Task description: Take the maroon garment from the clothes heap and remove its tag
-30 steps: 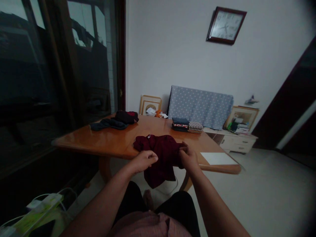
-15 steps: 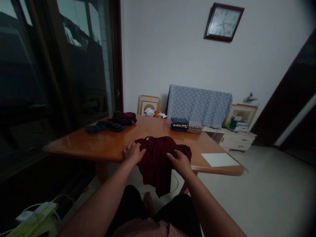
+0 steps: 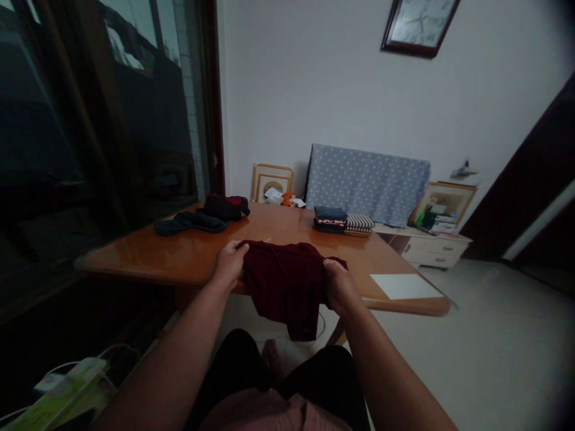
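Note:
A dark maroon garment [image 3: 285, 278] is stretched between my two hands at the near edge of the wooden table [image 3: 278, 224]. Its lower part hangs down past the edge; what kind of garment it is cannot be made out. My left hand [image 3: 230, 261] pinches its left upper corner, thumb on top. On the other side my right hand [image 3: 338, 284] grips the cloth, with the thumb in front and the other fingers mostly hidden. A bit of the maroon cloth sticks out beyond the right hand.
Crumpled dark clothes [image 3: 193, 221] lie at the table's left. A folded stack [image 3: 330, 219] and striped folded cloth [image 3: 359, 223] sit at the back right. A white sheet [image 3: 405, 286] lies near the right corner. A power strip [image 3: 72, 389] with cords is at lower left.
Both hands have closed on the garment and spread slightly apart, pulling its upper edge straighter. Its hanging part has risen a little. The view has tilted down slightly.

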`<state>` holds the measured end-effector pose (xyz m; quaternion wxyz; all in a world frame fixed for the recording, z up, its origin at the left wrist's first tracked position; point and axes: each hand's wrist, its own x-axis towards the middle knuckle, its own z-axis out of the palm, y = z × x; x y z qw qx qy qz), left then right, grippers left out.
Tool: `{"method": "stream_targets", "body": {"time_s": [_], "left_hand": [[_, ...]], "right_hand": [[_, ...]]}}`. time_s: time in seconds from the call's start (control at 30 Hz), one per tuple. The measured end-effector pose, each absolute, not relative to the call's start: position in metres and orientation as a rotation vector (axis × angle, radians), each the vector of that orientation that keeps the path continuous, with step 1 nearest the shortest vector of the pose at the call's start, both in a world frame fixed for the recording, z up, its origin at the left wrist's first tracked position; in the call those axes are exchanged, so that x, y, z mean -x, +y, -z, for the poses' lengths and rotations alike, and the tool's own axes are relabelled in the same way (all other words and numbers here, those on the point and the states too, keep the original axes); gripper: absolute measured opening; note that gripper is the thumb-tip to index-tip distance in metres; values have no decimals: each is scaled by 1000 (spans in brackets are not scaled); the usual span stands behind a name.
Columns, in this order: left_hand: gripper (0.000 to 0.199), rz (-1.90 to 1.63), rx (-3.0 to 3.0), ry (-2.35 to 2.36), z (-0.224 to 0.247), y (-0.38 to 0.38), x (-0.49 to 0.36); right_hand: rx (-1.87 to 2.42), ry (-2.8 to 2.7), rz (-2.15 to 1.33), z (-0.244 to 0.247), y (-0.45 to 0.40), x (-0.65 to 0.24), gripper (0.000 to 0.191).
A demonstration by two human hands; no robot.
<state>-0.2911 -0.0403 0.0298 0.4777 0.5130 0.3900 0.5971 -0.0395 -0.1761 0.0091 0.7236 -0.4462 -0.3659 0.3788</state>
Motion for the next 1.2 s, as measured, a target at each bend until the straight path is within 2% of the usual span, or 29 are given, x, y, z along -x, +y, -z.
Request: {"method": "stream_targets", "body": {"time_s": [0.23,0.43,0.53,0.63,0.73,0.83,0.93,1.0,1.2], "left_hand": [[26,-1473,-1220,909,-40,-47,290],[19,-1422,-1274,959,-45,-54,290],[19,-1379,-1383,837,-53,-66,285],[22,-1230,-1569,572,-67,-88,277],[20,-938,-1857,411,-82,-121,273],[12,-636,-2127,313,-89,-149,276],[18,-433,-2112,338,-82,-160,280],[22,-487,-1984,425,-71,-155,282],[23,-950,-1639,696,-37,-124,283]], "right_hand": [[925,-664,-956,-13,-172,42,17],[1060,-693,-878,-10,-180,45,24],[1170,-788,-903,-11,-184,57,29],[1182,-807,-1116,-20,-187,74,40],[998,-724,-1425,-33,-187,87,53],[791,-705,-1518,-41,-186,90,39],[711,-649,-1487,-40,-182,84,24],[686,-594,-1455,-37,-179,78,24],[635,-524,-1467,-41,-178,73,14]]}}
